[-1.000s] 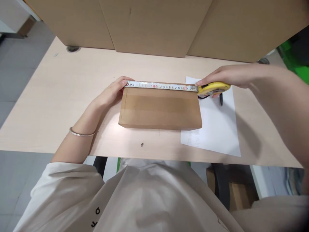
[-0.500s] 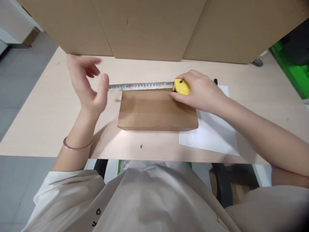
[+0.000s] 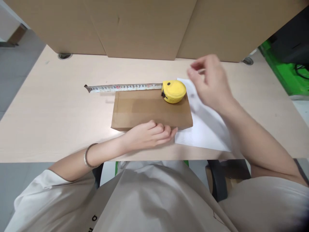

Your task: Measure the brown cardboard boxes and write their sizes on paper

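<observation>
A yellow tape measure (image 3: 175,92) rests on the right part of a closed brown cardboard box (image 3: 145,109). Its metal blade (image 3: 130,86) runs out leftward along the far edge of the box, and the hooked end juts past the box's left side. My left hand (image 3: 153,133) lies along the near edge of the box, fingers curled and pressed together; anything inside them is hidden. Up and to the right of the tape measure, my right hand (image 3: 211,82) hangs in the air over the paper. Its fingers are loosely bent, slightly blurred, with nothing visible in them.
A printed white sheet (image 3: 212,135) lies partly under the right side of the box. Tall cardboard panels (image 3: 145,29) stand along the back of the wooden table (image 3: 60,122). Round cable holes (image 3: 64,56) sit at the back corners. A chair armrest (image 3: 217,180) is below the front edge.
My right hand has let go of the tape measure and lifted to the right. My left hand has come from beside the blade's left end to the box's near edge. The blade stays extended.
</observation>
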The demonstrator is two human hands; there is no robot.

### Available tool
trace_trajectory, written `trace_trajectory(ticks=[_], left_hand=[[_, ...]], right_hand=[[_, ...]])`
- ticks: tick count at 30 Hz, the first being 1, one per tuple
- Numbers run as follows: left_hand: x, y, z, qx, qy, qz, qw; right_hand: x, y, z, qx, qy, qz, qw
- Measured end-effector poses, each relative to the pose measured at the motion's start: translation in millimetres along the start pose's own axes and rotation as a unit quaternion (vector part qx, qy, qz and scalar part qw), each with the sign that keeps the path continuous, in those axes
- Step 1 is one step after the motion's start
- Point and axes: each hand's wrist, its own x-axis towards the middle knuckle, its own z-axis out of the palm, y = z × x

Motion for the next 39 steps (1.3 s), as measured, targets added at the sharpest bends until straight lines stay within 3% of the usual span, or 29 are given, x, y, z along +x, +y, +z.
trace_trajectory(ticks=[2, 4, 6, 8, 12, 17, 20, 24, 30, 39], left_hand=[[-2.3, -4.4, 1.7, 0.013, -0.010, -0.005, 1.000], [-3.8, -7.7, 2.1, 0.028, -0.012, -0.001, 1.000], [-2.7, -8.1, 2.7, 0.035, 0.002, 0.006, 0.999], [2.4, -4.2, 4.8, 0.004, 0.030, 0.035, 0.999], [24.7, 18.0, 18.7, -0.150, 0.074, 0.119, 0.979], [54.4, 48.0, 51.8, -0.279, 0.031, 0.068, 0.957], [61.1, 54.1, 63.1, -0.313, -0.027, 0.049, 0.948], [59.5, 53.2, 59.5, -0.337, -0.069, 0.035, 0.938], [58.9, 51.3, 50.7, -0.346, -0.083, 0.036, 0.934], [59.2, 50.8, 49.4, -0.303, -0.084, 0.032, 0.949]], right_hand=[[8.8, 29.3, -9.7, -0.068, -0.021, 0.153, 0.986], [13.8, 61.4, -9.7, -0.164, -0.113, 0.265, 0.943], [12.7, 89.4, -2.3, -0.207, -0.177, 0.326, 0.905], [7.6, 108.9, 6.5, -0.201, -0.201, 0.346, 0.894], [1.0, 119.7, 9.0, -0.123, -0.191, 0.330, 0.916], [3.5, 101.1, -1.2, 0.061, -0.151, 0.268, 0.949], [-1.8, 93.2, 7.7, 0.186, -0.128, 0.239, 0.944], [-10.6, 97.6, 28.1, 0.314, -0.119, 0.195, 0.921], [-7.8, 106.6, 37.7, 0.320, -0.106, 0.249, 0.908], [-11.1, 119.0, 46.2, 0.290, -0.067, 0.196, 0.935]])
